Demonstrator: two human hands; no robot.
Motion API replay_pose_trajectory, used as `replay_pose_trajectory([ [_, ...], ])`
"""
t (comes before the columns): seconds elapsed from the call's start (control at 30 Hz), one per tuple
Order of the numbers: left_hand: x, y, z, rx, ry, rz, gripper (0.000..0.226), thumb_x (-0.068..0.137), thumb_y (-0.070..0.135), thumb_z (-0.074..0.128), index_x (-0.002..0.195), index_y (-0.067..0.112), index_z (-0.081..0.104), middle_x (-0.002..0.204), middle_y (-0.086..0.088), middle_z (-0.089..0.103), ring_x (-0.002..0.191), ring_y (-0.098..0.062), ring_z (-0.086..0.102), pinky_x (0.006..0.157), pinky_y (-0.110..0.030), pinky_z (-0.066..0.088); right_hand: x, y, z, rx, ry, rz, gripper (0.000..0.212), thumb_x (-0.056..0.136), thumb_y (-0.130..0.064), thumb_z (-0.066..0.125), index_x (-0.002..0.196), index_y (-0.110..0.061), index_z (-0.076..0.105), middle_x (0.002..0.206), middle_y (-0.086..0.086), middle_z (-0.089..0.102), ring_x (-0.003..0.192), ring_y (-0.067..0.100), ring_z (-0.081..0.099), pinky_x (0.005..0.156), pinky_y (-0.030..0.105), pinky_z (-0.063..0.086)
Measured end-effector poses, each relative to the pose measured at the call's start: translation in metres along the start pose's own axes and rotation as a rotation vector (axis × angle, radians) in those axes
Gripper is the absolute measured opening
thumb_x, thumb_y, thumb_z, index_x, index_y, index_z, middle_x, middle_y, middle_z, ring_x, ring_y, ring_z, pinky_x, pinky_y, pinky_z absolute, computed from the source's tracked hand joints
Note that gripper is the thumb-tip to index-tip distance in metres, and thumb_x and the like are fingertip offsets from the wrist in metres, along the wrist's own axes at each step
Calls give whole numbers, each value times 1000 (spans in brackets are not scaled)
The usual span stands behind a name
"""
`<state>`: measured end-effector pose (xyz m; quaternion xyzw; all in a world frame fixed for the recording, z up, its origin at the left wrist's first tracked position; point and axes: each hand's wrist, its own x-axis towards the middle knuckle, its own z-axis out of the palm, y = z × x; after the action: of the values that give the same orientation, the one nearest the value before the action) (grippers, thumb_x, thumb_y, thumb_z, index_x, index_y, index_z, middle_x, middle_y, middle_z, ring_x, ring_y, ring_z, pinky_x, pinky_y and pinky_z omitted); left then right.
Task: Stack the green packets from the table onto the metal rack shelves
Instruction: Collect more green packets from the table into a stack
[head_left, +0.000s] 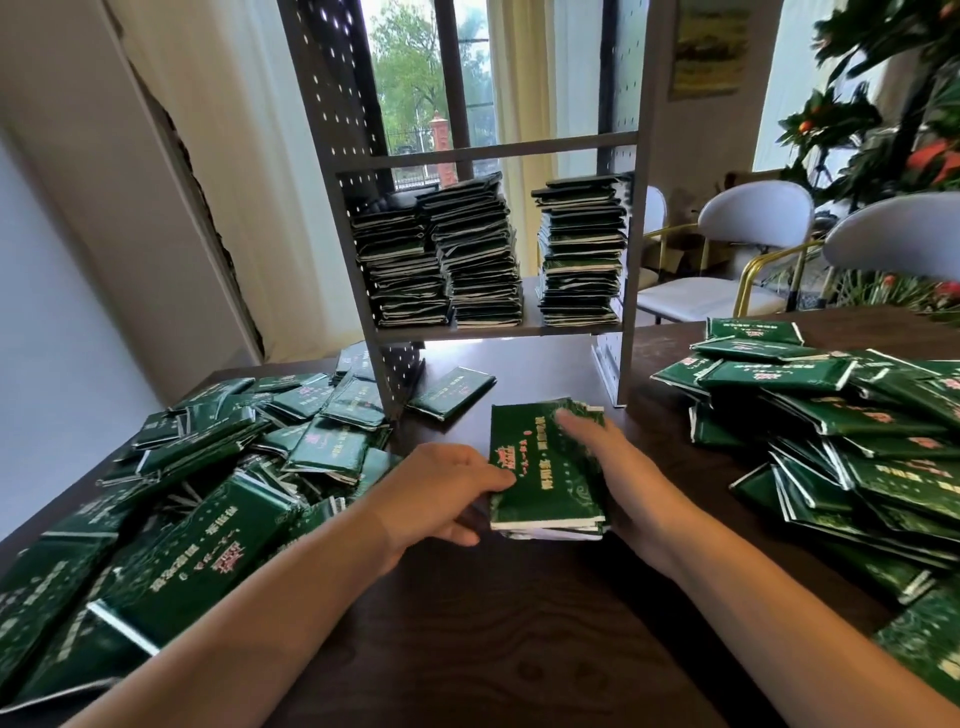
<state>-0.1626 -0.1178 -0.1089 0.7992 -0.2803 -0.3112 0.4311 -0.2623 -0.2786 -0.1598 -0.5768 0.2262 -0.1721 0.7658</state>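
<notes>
A small stack of green packets (540, 467) lies on the dark wooden table (493, 623), just in front of the metal rack (483, 330). My left hand (441, 493) grips the stack's left edge, thumb on top. My right hand (618, 467) holds its right side, with blurred fingers laid over the top packet. Three tall stacks of packets (483, 260) stand on the rack's shelf, two close together at the left and one at the right. Loose packets lie in a heap at the left (208, 467) and another at the right (841, 431).
One single packet (449, 392) lies by the rack's left leg. The rack's upper shelf (504, 148) is above the stacks. White chairs (727, 249) and a plant with orange fruit (883, 130) stand behind the table at the right. A window is behind the rack.
</notes>
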Motion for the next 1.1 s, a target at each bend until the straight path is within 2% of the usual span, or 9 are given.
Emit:
replay_pose_trajectory([
  [0.13, 3, -4, 4, -145, 0, 18, 46, 88, 25, 75, 128, 23, 52, 108, 1, 75, 96, -15, 74, 91, -41, 58, -7, -1, 5, -128, -9, -114, 51, 91, -12, 71, 135, -26, 49, 114, 6, 74, 97, 23, 74, 88, 44, 60],
  [0.27, 1, -10, 14, -214, -29, 127, 45, 88, 1, 67, 126, 22, 56, 104, 6, 77, 96, -8, 72, 76, -19, 55, -18, -2, 11, -240, -85, -266, 88, 91, 8, 61, 148, -47, 22, 120, -18, 64, 95, -9, 67, 74, 13, 53],
  [0.43, 5, -19, 24, -105, 152, 354, 59, 78, -17, 66, 120, 24, 56, 101, 11, 75, 97, 2, 69, 78, -11, 51, -22, -3, 11, -285, -122, -330, 108, 84, 22, 50, 153, -49, 6, 98, -39, 67, 98, -13, 64, 88, 20, 51],
  [0.6, 13, -37, 36, -54, 72, 325, 74, 69, -6, 65, 132, 25, 41, 118, 7, 67, 110, 0, 64, 88, -15, 49, -15, 6, 15, -306, -155, -276, 113, 59, -4, 53, 157, -39, 9, 114, -14, 64, 93, -7, 64, 75, 16, 49],
  [0.73, 22, -38, 28, -154, 61, 271, 70, 55, 5, 59, 124, 16, 54, 107, 3, 73, 104, -9, 68, 84, -20, 51, -17, 0, 15, -318, -178, -244, 105, 69, 3, 62, 157, -32, 16, 119, -12, 63, 96, -9, 64, 77, 11, 48],
  [0.83, 19, -23, 13, -172, -29, 215, 58, 57, 13, 56, 113, 5, 62, 96, -3, 73, 91, -12, 68, 82, -24, 53, -16, -8, 12, -276, -99, -252, 92, 81, -2, 69, 153, -36, 23, 110, -7, 71, 93, 2, 71, 85, 25, 56],
  [0.97, 21, -15, -8, -167, -264, 25, 52, 74, 26, 60, 120, 2, 64, 115, -18, 72, 102, -29, 67, 87, -41, 55, -8, -7, 7, -177, 1, -65, 94, 89, -12, 68, 154, -50, 13, 117, -3, 69, 96, 21, 74, 96, 47, 56],
  [1.03, 26, -10, -13, 23, -223, 68, 25, 94, 27, 57, 109, 10, 69, 100, -4, 76, 96, -23, 69, 83, -34, 54, -4, -4, 6, -160, 19, 30, 90, 87, -15, 68, 153, -50, 18, 118, -4, 65, 97, 25, 74, 94, 52, 57],
  [1.1, 37, -9, -18, 357, 48, 206, 19, 100, 28, 54, 105, 21, 70, 98, 10, 71, 100, -15, 65, 89, -31, 49, -1, -2, 5, -181, 38, 85, 92, 80, -20, 71, 152, -49, 22, 121, 3, 65, 96, 29, 74, 91, 58, 57],
])
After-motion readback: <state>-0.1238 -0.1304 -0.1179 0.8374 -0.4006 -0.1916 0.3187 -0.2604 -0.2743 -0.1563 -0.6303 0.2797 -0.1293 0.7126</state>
